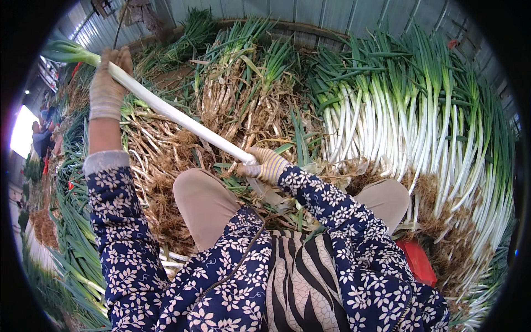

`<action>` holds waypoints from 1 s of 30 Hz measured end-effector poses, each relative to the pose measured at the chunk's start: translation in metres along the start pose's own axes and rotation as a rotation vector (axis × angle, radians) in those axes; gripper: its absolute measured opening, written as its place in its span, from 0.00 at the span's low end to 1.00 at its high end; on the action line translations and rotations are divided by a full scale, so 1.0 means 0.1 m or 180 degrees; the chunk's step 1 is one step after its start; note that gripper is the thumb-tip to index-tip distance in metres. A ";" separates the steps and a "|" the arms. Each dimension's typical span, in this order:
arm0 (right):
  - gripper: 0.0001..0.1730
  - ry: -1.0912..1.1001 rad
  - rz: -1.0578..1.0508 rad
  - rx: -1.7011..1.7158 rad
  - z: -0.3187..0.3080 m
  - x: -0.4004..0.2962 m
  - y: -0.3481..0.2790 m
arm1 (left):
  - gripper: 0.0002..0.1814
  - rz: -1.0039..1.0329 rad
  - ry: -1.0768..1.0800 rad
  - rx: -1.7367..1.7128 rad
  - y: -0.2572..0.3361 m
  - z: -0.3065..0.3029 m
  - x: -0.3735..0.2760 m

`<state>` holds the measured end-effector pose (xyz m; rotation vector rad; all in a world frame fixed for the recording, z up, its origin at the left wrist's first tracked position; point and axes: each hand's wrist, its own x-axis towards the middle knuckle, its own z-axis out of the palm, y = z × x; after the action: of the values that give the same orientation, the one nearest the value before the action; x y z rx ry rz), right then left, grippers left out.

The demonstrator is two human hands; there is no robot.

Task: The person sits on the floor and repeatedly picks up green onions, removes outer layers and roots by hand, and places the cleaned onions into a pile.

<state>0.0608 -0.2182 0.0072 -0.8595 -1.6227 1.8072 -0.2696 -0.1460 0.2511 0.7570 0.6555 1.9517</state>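
Observation:
A long leek-like green onion (178, 114) with a smooth white shaft stretches diagonally in front of me. My left hand (110, 81), in a soiled knit glove, is raised and closed around it just below the green leaves. My right hand (263, 164), in a striped glove, grips its root end above my lap; the roots are hidden. Thin pale peelings (267, 195) hang under the right hand. Uncleaned green onions (257, 95) with brown skins and roots lie ahead and to the left. White-shafted green onions (398, 124) lie in a thick row at the right.
My knees (203, 203) rise on both sides of the peelings. A red object (417, 261) lies by my right side. More green onions (79, 216) lie at far left, and a person (41, 137) is in the distance. A corrugated metal wall (307, 14) stands ahead.

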 end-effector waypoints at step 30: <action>0.36 0.1265 -0.0852 -0.0093 -0.23 -1.41 -0.75 | 0.17 0.0364 -0.1551 0.0817 -0.15 2.37 0.15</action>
<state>0.1672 -0.3026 0.0938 -0.8990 -1.4301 1.3342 -0.0939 -0.0928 0.4031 1.3997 0.5734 1.7024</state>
